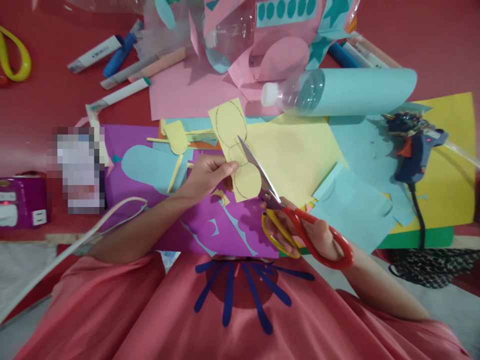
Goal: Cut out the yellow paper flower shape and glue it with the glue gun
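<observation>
1. Yellow paper piece, pencilled with rounded lobes, is pinched at its edge by the left hand, above the purple sheet; thin, floppy stock.
2. Right hand grips the scissors through red and yellow loops; blades parted, biting at the outline's waist.
3. Judged mid-cut; following the curve calls for turning the paper.

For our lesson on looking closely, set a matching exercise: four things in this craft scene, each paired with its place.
Things:
1. scissors
2. yellow paper piece
3. glue gun
4. markers

Places:
A. top left on the red surface
B. in the right hand
C. on coloured sheets at the right
D. pinched by the left hand

Pairs: 1-B, 2-D, 3-C, 4-A
</observation>
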The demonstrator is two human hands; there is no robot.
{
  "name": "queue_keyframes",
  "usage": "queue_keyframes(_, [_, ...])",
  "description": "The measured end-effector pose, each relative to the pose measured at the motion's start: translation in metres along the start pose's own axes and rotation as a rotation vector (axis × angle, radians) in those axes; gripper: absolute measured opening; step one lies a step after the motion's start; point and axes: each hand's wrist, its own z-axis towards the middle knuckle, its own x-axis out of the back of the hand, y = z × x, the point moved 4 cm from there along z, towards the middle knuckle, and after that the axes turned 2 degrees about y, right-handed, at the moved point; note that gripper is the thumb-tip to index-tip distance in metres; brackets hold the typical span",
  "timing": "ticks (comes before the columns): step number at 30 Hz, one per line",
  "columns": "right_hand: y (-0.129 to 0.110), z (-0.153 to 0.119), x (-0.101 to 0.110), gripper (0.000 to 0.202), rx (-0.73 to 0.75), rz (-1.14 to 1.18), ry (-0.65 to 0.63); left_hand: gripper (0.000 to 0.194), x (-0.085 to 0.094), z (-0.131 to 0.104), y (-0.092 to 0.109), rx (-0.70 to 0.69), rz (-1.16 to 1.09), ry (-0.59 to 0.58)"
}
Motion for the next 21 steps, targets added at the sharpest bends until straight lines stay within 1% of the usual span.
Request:
queue_keyframes(3, [-0.005, 0.004, -0.006, 0.076, 0.007, 0.084, 0.051, 0.036, -0.003, -0.003, 0.003, 0.074, -0.010, -0.040])
queue_keyframes(5, [-0.006, 0.007, -0.010, 0.074, 0.032, 0.112, 0.082, 0.038, -0.005, -0.004, 0.003, 0.139, -0.017, -0.070])
queue_keyframes(8, [-0.005, 0.010, -0.014, 0.072, 0.054, 0.124, 0.114, 0.038, -0.007, -0.006, 0.003, 0.200, -0.048, -0.095])
queue_keyframes(13, [-0.002, 0.012, -0.016, 0.074, 0.050, 0.110, 0.122, 0.027, -0.008, -0.007, 0.003, 0.238, -0.023, -0.121])
queue_keyframes(16, [-0.003, 0.012, -0.017, 0.070, 0.087, 0.138, 0.127, 0.028, -0.010, -0.009, 0.004, 0.261, 0.010, -0.139])
queue_keyframes(21, [0.003, 0.011, -0.020, 0.065, 0.073, 0.178, 0.145, 0.027, -0.010, -0.010, 0.003, 0.260, 0.037, -0.175])
